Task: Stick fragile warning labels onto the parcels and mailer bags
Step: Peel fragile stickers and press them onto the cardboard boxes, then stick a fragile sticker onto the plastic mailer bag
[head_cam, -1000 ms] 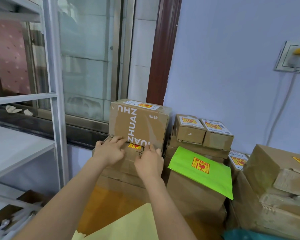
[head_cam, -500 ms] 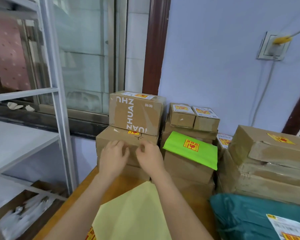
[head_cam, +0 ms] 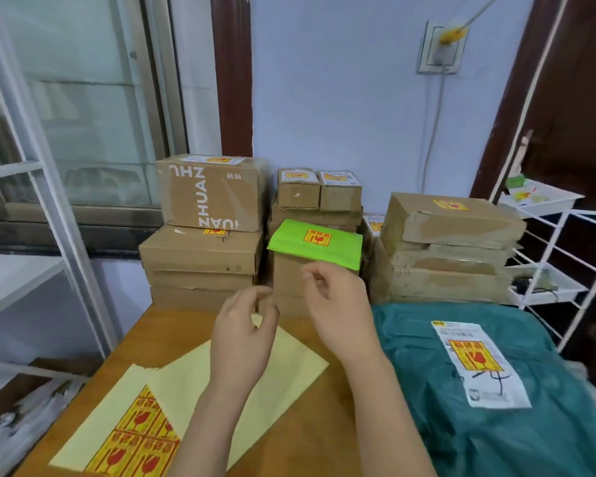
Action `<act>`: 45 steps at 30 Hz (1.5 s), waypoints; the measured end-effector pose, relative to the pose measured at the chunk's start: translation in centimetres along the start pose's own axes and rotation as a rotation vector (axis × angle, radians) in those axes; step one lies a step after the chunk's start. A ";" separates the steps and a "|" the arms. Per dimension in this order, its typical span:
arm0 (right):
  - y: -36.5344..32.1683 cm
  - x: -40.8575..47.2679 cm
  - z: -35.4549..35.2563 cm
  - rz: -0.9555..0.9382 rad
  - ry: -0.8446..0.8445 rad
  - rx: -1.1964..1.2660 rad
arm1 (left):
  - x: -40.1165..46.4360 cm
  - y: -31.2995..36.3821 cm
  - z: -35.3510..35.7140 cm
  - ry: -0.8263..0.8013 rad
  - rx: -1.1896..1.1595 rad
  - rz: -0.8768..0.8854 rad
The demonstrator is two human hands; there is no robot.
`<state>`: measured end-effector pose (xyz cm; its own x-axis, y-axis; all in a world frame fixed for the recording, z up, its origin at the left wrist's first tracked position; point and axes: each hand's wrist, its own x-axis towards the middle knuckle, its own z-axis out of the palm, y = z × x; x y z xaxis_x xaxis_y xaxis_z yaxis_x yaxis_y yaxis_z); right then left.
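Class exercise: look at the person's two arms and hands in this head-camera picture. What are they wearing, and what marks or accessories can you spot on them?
Both arms are bare as far as the frame shows: no sleeves and no gloves. The left hand and the right hand carry no visible rings, and neither wrist shows a watch or bracelet. No markings or bandages are visible.

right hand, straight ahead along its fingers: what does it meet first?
Likely the front of the brown box under the green mailer. The right hand points at that stack, empty; depth is unclear.
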<state>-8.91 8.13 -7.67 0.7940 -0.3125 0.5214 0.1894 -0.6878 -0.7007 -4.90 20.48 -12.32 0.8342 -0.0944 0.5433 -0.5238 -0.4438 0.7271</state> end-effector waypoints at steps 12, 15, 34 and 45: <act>8.4 -7.3 -12.8 0.290 0.313 -0.101 | -7.2 6.6 7.8 -0.279 -0.284 -0.235; 10.8 -8.3 -14.7 0.319 0.371 -0.179 | -8.3 7.1 9.8 -0.332 -0.320 -0.309; 19.4 -10.1 -15.8 0.731 0.530 0.228 | -9.9 7.5 16.5 -0.313 -0.722 -0.565; 18.4 -9.9 -15.3 0.786 0.607 0.433 | -10.5 7.9 16.6 -0.266 -0.856 -0.603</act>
<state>-22.07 -11.47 -18.27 0.3862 -0.9191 -0.0783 0.0343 0.0991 -0.9945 -14.97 3.21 -19.24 0.9515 -0.3055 -0.0360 0.1256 0.2788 0.9521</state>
